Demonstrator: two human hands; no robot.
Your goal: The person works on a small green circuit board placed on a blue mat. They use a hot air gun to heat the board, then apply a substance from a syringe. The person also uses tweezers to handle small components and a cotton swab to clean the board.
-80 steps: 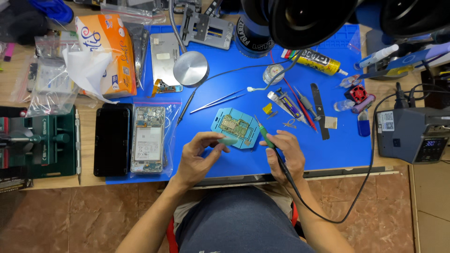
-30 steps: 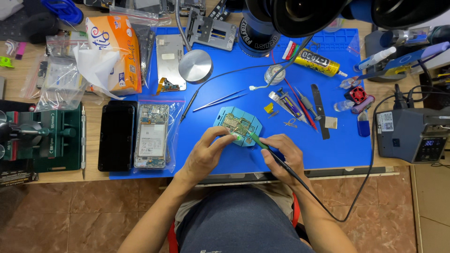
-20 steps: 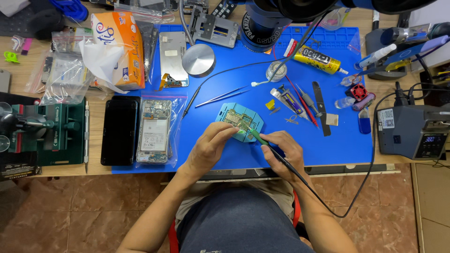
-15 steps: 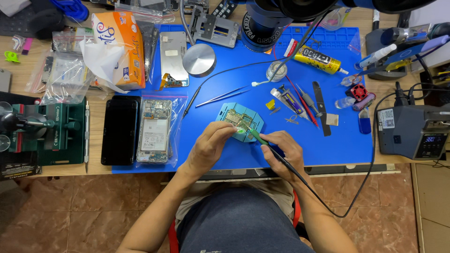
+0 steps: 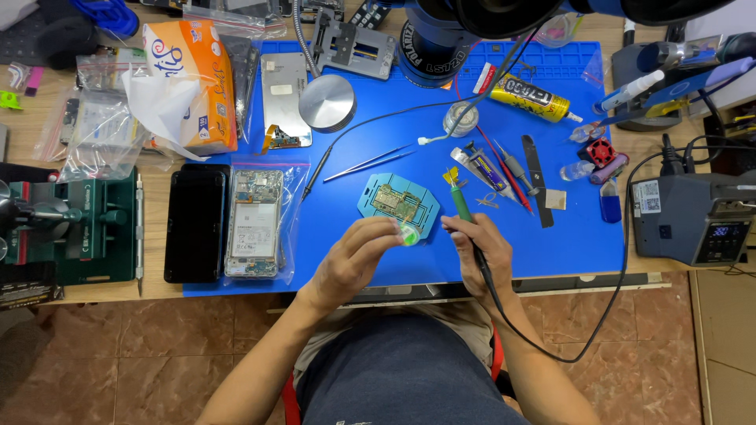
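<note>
Soldering iron [image 5: 465,216]: one, green-handled, gripped like a pen in the right hand [image 5: 482,252], tip up beside the holder.
Left hand [image 5: 354,260]: fingers pinched on one small green spool [image 5: 408,233] at the holder's near edge.
Circuit board [image 5: 395,202]: one, seated in one light-blue holder [image 5: 370,201] on the blue mat [image 5: 543,252].
Tweezers [image 5: 368,164]: one pair, beyond the holder.
Phones: one black phone [image 5: 195,223], one opened phone [image 5: 253,223], side by side left.
Soldering station [image 5: 693,220]: one, far right.

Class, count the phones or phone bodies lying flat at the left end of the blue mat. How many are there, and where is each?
2: a black phone at the mat's left edge, and an opened phone body in a clear bag beside it. Others may be hidden in the clutter.
</note>
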